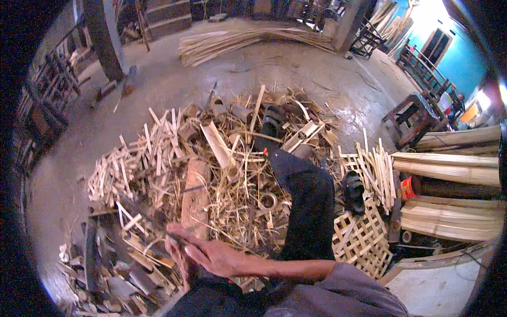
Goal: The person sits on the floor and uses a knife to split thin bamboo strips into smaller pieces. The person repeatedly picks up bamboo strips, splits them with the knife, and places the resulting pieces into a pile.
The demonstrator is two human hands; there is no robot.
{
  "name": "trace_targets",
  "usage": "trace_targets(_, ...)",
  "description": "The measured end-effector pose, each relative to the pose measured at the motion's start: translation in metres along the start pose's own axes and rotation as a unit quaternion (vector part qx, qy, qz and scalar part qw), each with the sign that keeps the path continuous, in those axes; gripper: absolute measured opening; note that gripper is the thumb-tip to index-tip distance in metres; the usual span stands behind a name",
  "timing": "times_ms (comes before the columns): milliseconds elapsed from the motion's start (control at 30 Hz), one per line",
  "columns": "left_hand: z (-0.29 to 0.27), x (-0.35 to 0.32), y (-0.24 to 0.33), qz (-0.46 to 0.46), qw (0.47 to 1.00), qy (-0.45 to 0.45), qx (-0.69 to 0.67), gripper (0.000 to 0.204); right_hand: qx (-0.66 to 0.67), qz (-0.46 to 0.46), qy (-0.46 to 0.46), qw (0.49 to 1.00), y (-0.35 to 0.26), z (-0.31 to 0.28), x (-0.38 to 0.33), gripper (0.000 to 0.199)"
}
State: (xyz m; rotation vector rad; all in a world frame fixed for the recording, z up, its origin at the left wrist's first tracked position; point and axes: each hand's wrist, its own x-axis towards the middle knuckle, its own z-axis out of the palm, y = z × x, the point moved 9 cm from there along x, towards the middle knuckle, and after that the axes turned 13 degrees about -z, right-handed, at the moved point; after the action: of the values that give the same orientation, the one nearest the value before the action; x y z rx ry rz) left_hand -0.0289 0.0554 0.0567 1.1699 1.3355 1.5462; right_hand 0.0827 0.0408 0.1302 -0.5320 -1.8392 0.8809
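The right hand (pixel 214 256) comes in from the lower right edge, its forearm in a grey sleeve. Its fingers are closed around a thin bamboo strip (pixel 177 238), pinching it near the end. The left hand (pixel 177 259) is partly hidden under the right one; it seems to touch the same strip, but I cannot tell if its fingers are closed or spread. A dark blade (pixel 140 208) lies along the strip and points to the upper left.

Just under the hands, on the concrete floor (pixel 158 84), there is a heap of dark bamboo offcuts (pixel 116 274) near the lower left edge. A little farther, a reddish wooden block (pixel 195 198) stands in the middle of a big pile of pale bamboo scraps (pixel 158 153). The person's leg in dark trousers (pixel 306 195) stretches over this pile, and the foot wears a black sandal (pixel 273 120). At the right, a woven bamboo lattice (pixel 362 232) lies flat, with another sandal (pixel 353 191) just beside it. At the far edge of the floor lies a long bundle of bamboo strips (pixel 237 37).
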Motion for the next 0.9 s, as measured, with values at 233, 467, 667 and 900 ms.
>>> trace_targets(233, -0.046, -0.011, 0.01, -0.032, 0.991, 0.082, 0.103, 0.033, 0.091, 0.182, -0.141, 0.969, 0.039, 0.047, -0.027, 0.053)
trace_targets(467, -0.088, -0.038, 0.024, -0.081, 0.932, 0.215, 0.279, 0.033, 0.092, 0.163, -0.127, 0.974, 0.043, 0.069, -0.041, 0.061)
trace_targets(667, -0.041, -0.024, 0.093, -0.013, 0.922, 0.205, 0.327, 0.034, 0.055, 0.237, -0.09, 0.966, 0.161, 0.104, -0.114, 0.058)
trace_targets(900, -0.144, -0.009, 0.027, -0.165, 0.868, 0.247, 0.399, 0.044, 0.037, 0.195, -0.15, 0.969, 0.141, 0.129, -0.092, 0.067)
